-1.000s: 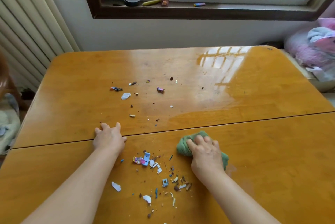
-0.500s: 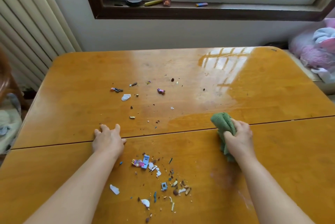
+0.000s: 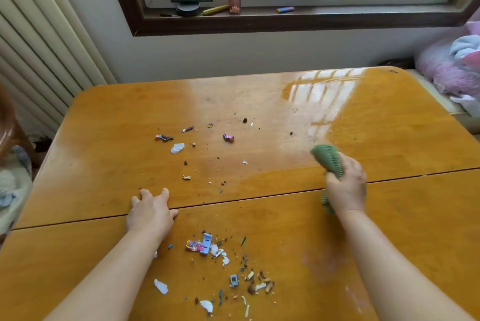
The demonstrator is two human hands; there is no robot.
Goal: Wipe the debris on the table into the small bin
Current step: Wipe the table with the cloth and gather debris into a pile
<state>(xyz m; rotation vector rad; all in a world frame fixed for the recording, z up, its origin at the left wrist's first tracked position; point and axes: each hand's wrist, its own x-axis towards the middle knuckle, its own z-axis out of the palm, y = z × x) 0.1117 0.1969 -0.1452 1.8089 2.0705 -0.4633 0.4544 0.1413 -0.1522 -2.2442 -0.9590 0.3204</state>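
Glossy wooden table [image 3: 389,118] below a window, strewn with debris [image 3: 226,266].
Right hand [image 3: 346,185] clenched around green cloth [image 3: 328,158], right of the scraps; left hand [image 3: 150,212] flat, fingers spread, on the tabletop.

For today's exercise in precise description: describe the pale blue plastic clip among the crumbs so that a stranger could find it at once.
Start at the wooden table and find the seam across it. Just below the seam, right of the left hand, lies the near debris pile. The pale blue clip tops it, beside a pink wrapper scrap: the largest blue piece there, oblong and slotted.
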